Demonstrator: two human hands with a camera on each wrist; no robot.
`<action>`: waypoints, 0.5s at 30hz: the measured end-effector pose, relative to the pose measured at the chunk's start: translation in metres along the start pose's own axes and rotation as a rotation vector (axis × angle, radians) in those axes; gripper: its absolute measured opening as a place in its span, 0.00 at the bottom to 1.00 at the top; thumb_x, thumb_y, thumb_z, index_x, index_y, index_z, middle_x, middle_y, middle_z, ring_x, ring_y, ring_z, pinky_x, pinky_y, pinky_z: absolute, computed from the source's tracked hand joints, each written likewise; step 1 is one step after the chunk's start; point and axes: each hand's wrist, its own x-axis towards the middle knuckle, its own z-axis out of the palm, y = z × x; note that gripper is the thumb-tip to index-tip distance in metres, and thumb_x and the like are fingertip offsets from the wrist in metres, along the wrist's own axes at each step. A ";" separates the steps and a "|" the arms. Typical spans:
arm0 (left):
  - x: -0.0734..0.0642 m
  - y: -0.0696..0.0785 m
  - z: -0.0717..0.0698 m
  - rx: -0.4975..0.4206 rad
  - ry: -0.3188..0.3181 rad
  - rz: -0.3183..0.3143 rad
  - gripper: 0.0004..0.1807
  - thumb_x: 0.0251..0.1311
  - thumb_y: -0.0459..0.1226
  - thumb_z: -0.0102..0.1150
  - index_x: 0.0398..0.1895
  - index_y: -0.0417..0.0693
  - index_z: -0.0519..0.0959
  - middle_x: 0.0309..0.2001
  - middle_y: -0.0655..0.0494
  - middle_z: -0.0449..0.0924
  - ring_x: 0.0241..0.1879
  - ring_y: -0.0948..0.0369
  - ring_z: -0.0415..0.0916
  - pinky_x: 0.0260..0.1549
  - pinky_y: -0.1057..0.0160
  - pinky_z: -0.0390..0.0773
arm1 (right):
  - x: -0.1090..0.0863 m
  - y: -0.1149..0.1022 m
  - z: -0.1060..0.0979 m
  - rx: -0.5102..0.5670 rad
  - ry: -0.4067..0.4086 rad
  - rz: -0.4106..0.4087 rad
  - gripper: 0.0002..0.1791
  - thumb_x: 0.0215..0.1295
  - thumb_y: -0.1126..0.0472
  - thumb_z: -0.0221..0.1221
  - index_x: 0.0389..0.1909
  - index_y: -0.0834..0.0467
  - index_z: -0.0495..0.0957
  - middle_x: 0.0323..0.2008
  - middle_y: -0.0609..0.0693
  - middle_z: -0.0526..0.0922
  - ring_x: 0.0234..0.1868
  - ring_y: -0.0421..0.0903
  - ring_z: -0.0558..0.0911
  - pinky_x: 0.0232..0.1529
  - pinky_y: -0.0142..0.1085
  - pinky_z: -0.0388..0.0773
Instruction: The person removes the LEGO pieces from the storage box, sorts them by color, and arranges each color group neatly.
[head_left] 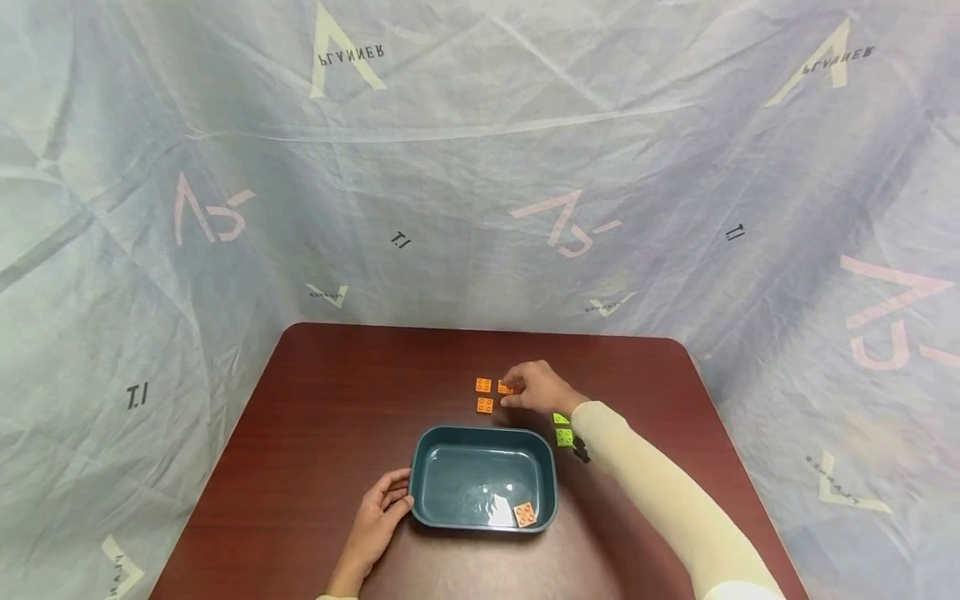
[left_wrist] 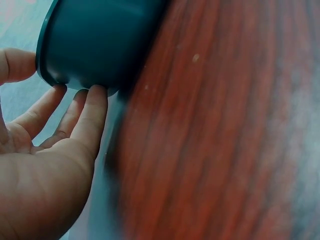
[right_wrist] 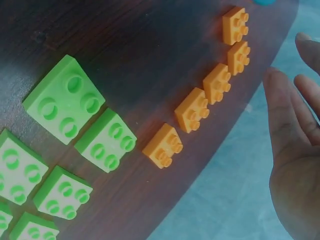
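A dark teal tub stands near the front of the table, with one orange toy building brick in its front right corner. My left hand rests against the tub's left end. In the left wrist view, nearly straight fingers and the thumb touch its outer wall and rim. Beyond the tub, my right hand reaches over an orange brick, partly covering it. The right wrist view shows that hand with extended fingers and nothing between them, beside several orange bricks.
Two orange bricks lie left of the right hand. Several green bricks lie near the right forearm, which partly hides them in the head view. The reddish-brown table is enclosed by hanging grey fabric at the back and sides.
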 end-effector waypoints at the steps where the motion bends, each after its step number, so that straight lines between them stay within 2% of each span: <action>1: 0.000 0.000 0.000 0.000 0.001 0.002 0.23 0.66 0.27 0.64 0.65 0.43 0.80 0.58 0.40 0.83 0.54 0.51 0.82 0.50 0.70 0.80 | -0.001 -0.001 -0.001 0.001 -0.002 -0.006 0.25 0.60 0.54 0.78 0.55 0.62 0.87 0.51 0.57 0.90 0.44 0.45 0.89 0.45 0.41 0.88; 8: 0.002 0.002 -0.001 -0.008 0.004 0.001 0.23 0.66 0.27 0.64 0.65 0.42 0.79 0.58 0.39 0.82 0.54 0.52 0.82 0.50 0.70 0.80 | -0.015 -0.014 -0.011 -0.003 0.004 -0.060 0.19 0.58 0.55 0.79 0.49 0.54 0.89 0.46 0.54 0.92 0.41 0.41 0.89 0.43 0.38 0.87; 15: 0.001 0.000 -0.001 -0.004 0.004 0.004 0.23 0.66 0.27 0.64 0.65 0.42 0.80 0.58 0.40 0.83 0.54 0.53 0.81 0.51 0.71 0.79 | -0.039 -0.031 -0.019 0.026 -0.088 -0.108 0.17 0.59 0.55 0.78 0.49 0.49 0.89 0.48 0.50 0.91 0.40 0.36 0.87 0.44 0.35 0.87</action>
